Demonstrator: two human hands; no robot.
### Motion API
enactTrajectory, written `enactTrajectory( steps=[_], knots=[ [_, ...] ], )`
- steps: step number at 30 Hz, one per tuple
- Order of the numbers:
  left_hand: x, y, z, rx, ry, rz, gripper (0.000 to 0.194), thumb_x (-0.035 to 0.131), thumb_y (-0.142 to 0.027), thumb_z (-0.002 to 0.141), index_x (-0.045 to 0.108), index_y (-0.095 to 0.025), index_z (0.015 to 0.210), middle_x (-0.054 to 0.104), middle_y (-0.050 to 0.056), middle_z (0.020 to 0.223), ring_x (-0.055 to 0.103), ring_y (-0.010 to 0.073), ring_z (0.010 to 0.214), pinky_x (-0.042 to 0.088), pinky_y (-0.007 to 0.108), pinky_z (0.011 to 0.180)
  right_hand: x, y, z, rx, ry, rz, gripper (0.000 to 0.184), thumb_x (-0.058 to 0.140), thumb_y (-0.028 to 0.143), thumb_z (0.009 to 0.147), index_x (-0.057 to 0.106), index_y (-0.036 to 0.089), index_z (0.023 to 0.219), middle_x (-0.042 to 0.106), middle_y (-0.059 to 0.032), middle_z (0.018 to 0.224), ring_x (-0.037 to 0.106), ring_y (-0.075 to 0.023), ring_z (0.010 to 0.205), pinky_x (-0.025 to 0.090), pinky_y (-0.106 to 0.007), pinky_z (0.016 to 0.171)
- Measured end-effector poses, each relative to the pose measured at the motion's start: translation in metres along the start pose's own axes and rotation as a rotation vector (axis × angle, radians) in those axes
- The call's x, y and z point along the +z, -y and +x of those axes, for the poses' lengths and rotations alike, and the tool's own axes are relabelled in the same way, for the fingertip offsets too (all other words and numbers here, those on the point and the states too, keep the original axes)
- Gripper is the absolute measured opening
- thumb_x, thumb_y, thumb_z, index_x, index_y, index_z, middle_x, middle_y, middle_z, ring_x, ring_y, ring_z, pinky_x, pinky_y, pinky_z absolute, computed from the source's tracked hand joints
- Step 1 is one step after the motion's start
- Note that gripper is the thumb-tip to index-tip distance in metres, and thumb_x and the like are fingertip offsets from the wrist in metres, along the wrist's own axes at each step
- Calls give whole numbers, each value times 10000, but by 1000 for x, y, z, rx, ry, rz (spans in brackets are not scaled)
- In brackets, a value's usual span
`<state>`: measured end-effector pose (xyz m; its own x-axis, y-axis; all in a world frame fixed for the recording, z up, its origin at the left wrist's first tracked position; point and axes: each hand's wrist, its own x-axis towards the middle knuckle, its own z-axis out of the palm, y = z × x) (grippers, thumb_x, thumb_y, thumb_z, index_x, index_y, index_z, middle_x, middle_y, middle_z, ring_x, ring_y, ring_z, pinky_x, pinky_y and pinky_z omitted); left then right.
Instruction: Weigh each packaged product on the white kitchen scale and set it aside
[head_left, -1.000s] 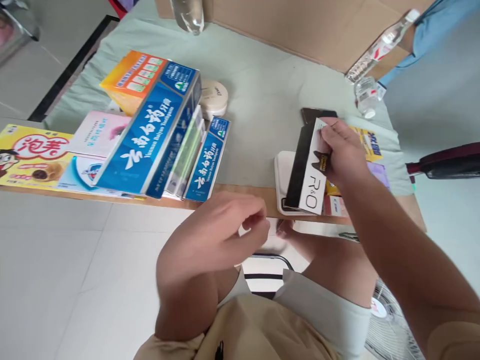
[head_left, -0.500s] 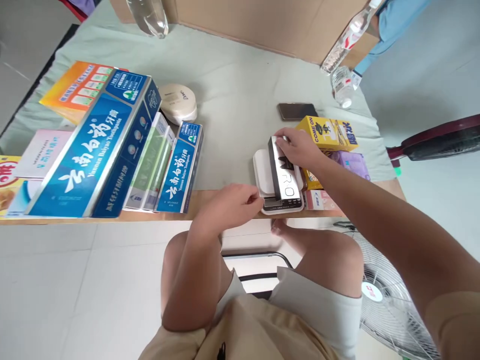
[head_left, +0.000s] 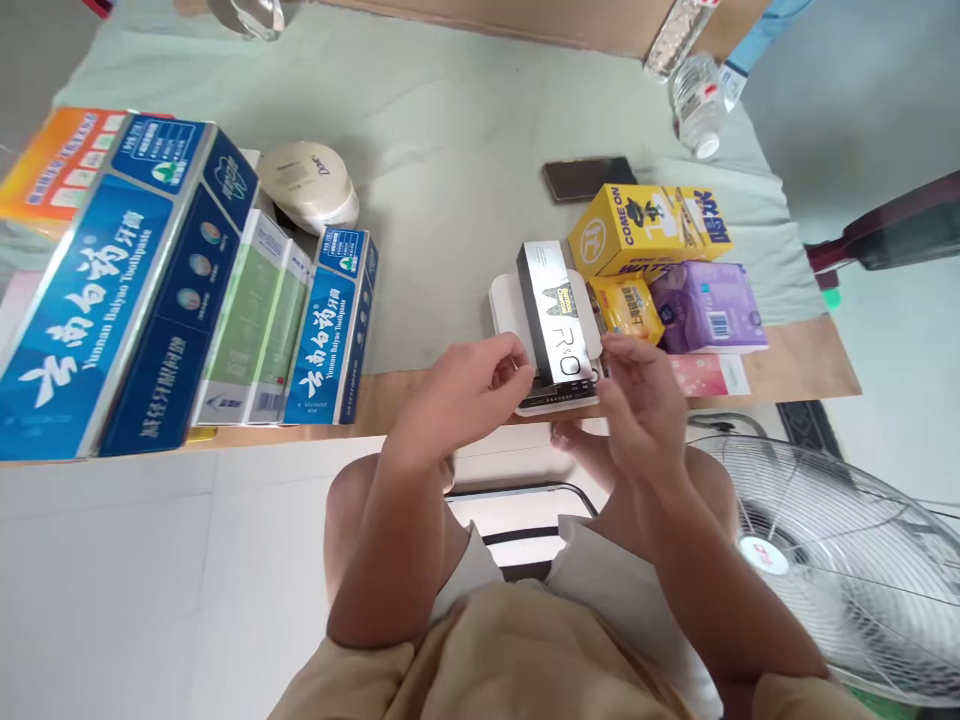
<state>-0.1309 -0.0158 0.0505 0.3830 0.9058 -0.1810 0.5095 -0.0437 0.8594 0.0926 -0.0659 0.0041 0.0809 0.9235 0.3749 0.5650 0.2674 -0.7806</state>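
A white kitchen scale (head_left: pixel 508 310) lies at the table's front edge. On its platform rests a slim black and silver box (head_left: pixel 556 310), with no hand on it. My left hand (head_left: pixel 484 390) is at the scale's front left corner, fingers loosely curled, thumb and forefinger a little apart, nothing between them. At the scale's front right side is my right hand (head_left: pixel 643 400), its fingers half bent and apart, holding nothing. Part of the scale's dark display strip (head_left: pixel 551 395) shows under the box's near end.
To the right are a yellow carton (head_left: pixel 645 228), a yellow packet (head_left: pixel 626 308), a purple pack (head_left: pixel 712 305) and a pink box (head_left: pixel 697 375). A phone (head_left: pixel 589 180) lies behind. Toothpaste boxes (head_left: pixel 330 330) and a Dove tub (head_left: pixel 311 185) stand left. A fan (head_left: pixel 825 550) is below right.
My right hand has let go of the black and silver box and drawn back toward me, to the scale's right side. The box stays on the scale. The view has shifted slightly.
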Motion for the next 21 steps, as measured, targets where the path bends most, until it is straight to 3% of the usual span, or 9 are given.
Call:
enactTrajectory(
  steps=[3, 9, 14, 18, 21],
  knots=[
    [6, -2, 4, -15, 5, -12, 181, 540, -348, 938, 625, -232, 829, 678, -11, 711, 601, 165, 650, 415, 286, 572, 15, 0, -7, -28, 50, -145, 366, 625, 359, 964, 550, 273, 1312, 627, -174, 1408, 614, -312, 1384, 567, -565, 1129],
    [8, -4, 9, -60, -20, -26, 152, 541, -321, 922, 631, -229, 840, 685, -17, 748, 586, 152, 660, 434, 281, 592, 30, 9, 6, -28, 91, -266, 508, 712, 382, 889, 532, 266, 1350, 556, -191, 1493, 551, -362, 1428, 513, -612, 1157],
    [9, -5, 12, -16, -109, -76, 121, 575, -287, 904, 637, -217, 826, 657, -17, 722, 571, 144, 668, 431, 275, 608, 38, 10, 18, 88, 82, -275, 442, 690, 322, 858, 576, 259, 1281, 643, -158, 1334, 625, -340, 1267, 564, -573, 1074],
    [15, -3, 20, 43, -347, -228, 115, 610, -287, 906, 627, -218, 816, 628, -9, 728, 564, 140, 685, 475, 270, 640, 14, 8, 22, 115, 29, -133, 388, 625, 229, 875, 596, 266, 1260, 711, -94, 1203, 696, -275, 1143, 610, -479, 1015],
    [22, -3, 27, 108, -568, -315, 105, 680, -312, 896, 667, -237, 969, 718, 35, 1007, 646, 158, 862, 554, 279, 770, -29, 0, 8, 71, -21, -15, 419, 689, 207, 855, 622, 286, 1261, 718, -66, 1192, 715, -260, 1142, 630, -430, 971]
  ],
)
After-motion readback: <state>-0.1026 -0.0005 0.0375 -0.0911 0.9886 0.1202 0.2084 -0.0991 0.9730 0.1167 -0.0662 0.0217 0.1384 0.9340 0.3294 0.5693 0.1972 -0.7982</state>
